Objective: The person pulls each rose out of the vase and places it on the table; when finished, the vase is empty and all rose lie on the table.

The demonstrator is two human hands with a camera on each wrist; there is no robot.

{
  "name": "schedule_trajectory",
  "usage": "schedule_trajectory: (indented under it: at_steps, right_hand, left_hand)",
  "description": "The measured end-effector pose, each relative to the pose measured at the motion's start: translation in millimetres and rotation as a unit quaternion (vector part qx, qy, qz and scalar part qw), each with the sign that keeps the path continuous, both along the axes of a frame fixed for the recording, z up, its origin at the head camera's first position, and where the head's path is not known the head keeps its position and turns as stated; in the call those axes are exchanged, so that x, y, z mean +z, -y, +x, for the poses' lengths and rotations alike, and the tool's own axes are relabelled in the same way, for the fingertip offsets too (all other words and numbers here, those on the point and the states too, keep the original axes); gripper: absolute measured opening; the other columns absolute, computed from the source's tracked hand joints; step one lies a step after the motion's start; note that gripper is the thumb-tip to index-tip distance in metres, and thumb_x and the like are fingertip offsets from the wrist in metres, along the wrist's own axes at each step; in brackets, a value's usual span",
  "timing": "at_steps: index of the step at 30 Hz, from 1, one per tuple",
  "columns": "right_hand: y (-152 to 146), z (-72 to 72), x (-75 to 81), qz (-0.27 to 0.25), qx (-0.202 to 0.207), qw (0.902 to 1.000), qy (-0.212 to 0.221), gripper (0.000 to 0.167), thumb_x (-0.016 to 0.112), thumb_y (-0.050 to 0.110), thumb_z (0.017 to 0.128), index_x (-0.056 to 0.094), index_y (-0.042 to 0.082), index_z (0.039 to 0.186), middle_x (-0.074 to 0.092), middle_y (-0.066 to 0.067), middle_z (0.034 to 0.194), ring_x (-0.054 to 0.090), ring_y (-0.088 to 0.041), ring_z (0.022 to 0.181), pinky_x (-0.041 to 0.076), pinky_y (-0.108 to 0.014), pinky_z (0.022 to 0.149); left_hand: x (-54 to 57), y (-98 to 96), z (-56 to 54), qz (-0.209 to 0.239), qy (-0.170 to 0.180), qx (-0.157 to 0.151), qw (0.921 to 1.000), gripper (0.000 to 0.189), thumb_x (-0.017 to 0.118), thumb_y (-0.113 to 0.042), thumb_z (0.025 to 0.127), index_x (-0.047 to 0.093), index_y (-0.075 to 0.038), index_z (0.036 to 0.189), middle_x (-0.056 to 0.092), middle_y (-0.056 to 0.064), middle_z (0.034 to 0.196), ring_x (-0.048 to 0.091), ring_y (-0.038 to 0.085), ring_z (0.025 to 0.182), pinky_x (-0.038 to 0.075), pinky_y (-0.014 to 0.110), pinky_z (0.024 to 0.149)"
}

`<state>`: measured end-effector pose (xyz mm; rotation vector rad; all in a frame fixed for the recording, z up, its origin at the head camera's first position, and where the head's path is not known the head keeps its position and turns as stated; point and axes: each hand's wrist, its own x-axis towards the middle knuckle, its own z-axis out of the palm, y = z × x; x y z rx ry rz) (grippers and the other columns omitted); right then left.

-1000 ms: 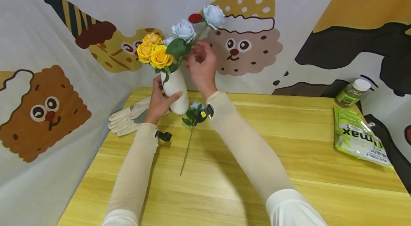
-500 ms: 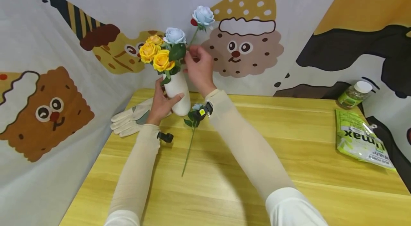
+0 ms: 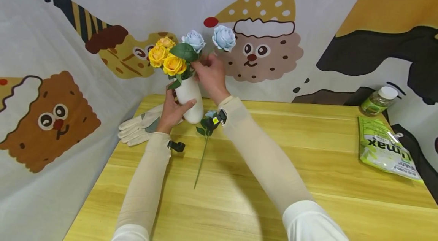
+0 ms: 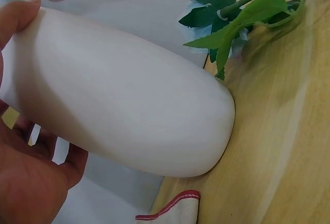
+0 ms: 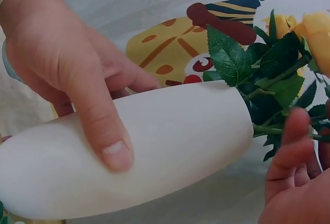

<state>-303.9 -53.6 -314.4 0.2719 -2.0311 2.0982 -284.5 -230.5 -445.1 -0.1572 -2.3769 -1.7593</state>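
Observation:
My left hand (image 3: 172,111) holds a white vase (image 3: 189,98) round its body; in the left wrist view the vase's base meets the table, tilted. Yellow roses (image 3: 174,65) and a light blue rose (image 3: 194,40) stand out of its mouth with green leaves. At the mouth, my right hand (image 3: 212,75) pinches the stem of another light blue rose (image 3: 224,38), whose bloom rises above the fingers. In the right wrist view the right fingers (image 5: 295,126) are beside the green stems; their exact grip is partly hidden. One more blue rose (image 3: 202,149) lies on the table, its bloom partly covered.
A pale work glove (image 3: 138,129) lies left of the vase on the wooden table (image 3: 273,149). At the far right are a white-capped jar (image 3: 378,101) and a green-white bag (image 3: 388,149). A printed cloth (image 3: 154,1) hangs behind.
The blue rose in my right hand first swung left, then sank and shifted right. The right hand dropped slightly towards the vase mouth. My left hand keeps its hold on the vase.

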Motion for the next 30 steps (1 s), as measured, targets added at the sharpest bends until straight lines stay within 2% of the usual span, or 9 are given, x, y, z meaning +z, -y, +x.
schedule_trajectory:
  at_steps: [4, 6, 9, 12, 16, 19, 24, 30]
  right_hand:
    - [-1.2, 0.3, 0.4, -0.022, 0.02, 0.9995, 0.002, 0.013, 0.072, 0.018, 0.101, 0.069, 0.006, 0.104, 0.071, -0.004, 0.084, 0.07, -0.024, 0.064, 0.056, -0.05, 0.063]
    - [-1.6, 0.1, 0.7, -0.024, 0.029, 0.9993, 0.0, 0.016, 0.069, 0.016, 0.103, 0.071, 0.006, 0.115, 0.071, -0.005, 0.083, 0.069, -0.028, 0.067, 0.055, -0.05, 0.062]
    - [-2.6, -0.1, 1.8, -0.019, 0.043, 0.9989, -0.001, 0.028, 0.064, 0.013, 0.106, 0.069, 0.009, 0.133, 0.069, -0.006, 0.086, 0.067, -0.029, 0.07, 0.052, -0.045, 0.06]
    - [-3.7, -0.5, 2.8, -0.022, 0.056, 0.9982, 0.002, 0.032, 0.064, 0.011, 0.106, 0.067, 0.01, 0.138, 0.073, -0.008, 0.093, 0.067, -0.025, 0.071, 0.05, -0.037, 0.056]
    - [-6.5, -1.2, 0.7, -0.041, 0.078, 0.9961, 0.008, 0.019, 0.064, 0.005, 0.105, 0.064, 0.008, 0.124, 0.077, -0.012, 0.105, 0.07, -0.02, 0.076, 0.048, -0.03, 0.057]
    - [-9.7, -1.3, -1.8, -0.056, 0.092, 0.9942, -0.002, 0.011, 0.062, 0.001, 0.105, 0.059, 0.01, 0.111, 0.077, -0.015, 0.107, 0.071, -0.019, 0.078, 0.05, -0.029, 0.059]
    - [-16.2, -0.6, 0.0, -0.088, 0.096, 0.9906, -0.042, 0.013, 0.061, 0.0, 0.105, 0.059, 0.008, 0.116, 0.076, -0.02, 0.112, 0.072, -0.018, 0.08, 0.056, -0.03, 0.062]
    - [-25.5, 0.6, 8.3, -0.085, 0.061, 0.9913, -0.08, 0.021, 0.065, 0.002, 0.104, 0.06, 0.006, 0.123, 0.077, -0.02, 0.112, 0.072, -0.023, 0.082, 0.056, -0.028, 0.06]
  left_hand:
    - [0.3, -1.6, -0.9, 0.018, 0.007, -0.01, 0.9998, 0.094, 0.085, -0.037, 0.091, 0.022, -0.032, 0.16, 0.045, 0.018, 0.15, 0.064, 0.042, 0.118, 0.06, 0.052, 0.068]
    - [0.6, -1.8, -1.2, 0.028, 0.01, -0.015, 0.9994, 0.095, 0.085, -0.034, 0.091, 0.02, -0.033, 0.161, 0.044, 0.018, 0.152, 0.061, 0.042, 0.126, 0.061, 0.05, 0.072]
    - [0.9, -1.5, -1.5, 0.032, 0.011, -0.017, 0.9993, 0.097, 0.084, -0.03, 0.092, 0.018, -0.032, 0.162, 0.042, 0.019, 0.154, 0.06, 0.044, 0.128, 0.061, 0.051, 0.07]
    - [1.5, -1.1, -1.1, 0.033, 0.005, -0.019, 0.9993, 0.096, 0.084, -0.03, 0.092, 0.019, -0.031, 0.163, 0.042, 0.019, 0.153, 0.06, 0.045, 0.128, 0.061, 0.05, 0.068]
    - [1.5, -0.9, -0.8, 0.032, 0.0, -0.02, 0.9993, 0.094, 0.084, -0.033, 0.092, 0.021, -0.034, 0.161, 0.043, 0.019, 0.151, 0.061, 0.044, 0.125, 0.06, 0.053, 0.065]
    - [0.3, -0.9, -1.0, 0.032, -0.002, -0.019, 0.9993, 0.093, 0.084, -0.035, 0.091, 0.022, -0.035, 0.16, 0.044, 0.019, 0.15, 0.061, 0.044, 0.125, 0.06, 0.054, 0.063]
    - [-0.8, -1.2, 0.2, 0.035, -0.009, -0.023, 0.9991, 0.092, 0.084, -0.033, 0.092, 0.022, -0.033, 0.161, 0.043, 0.019, 0.152, 0.06, 0.043, 0.127, 0.061, 0.052, 0.069]
    - [0.2, -1.5, 1.3, 0.037, -0.009, -0.026, 0.9989, 0.095, 0.084, -0.029, 0.092, 0.02, -0.034, 0.162, 0.041, 0.018, 0.154, 0.058, 0.043, 0.131, 0.061, 0.054, 0.081]
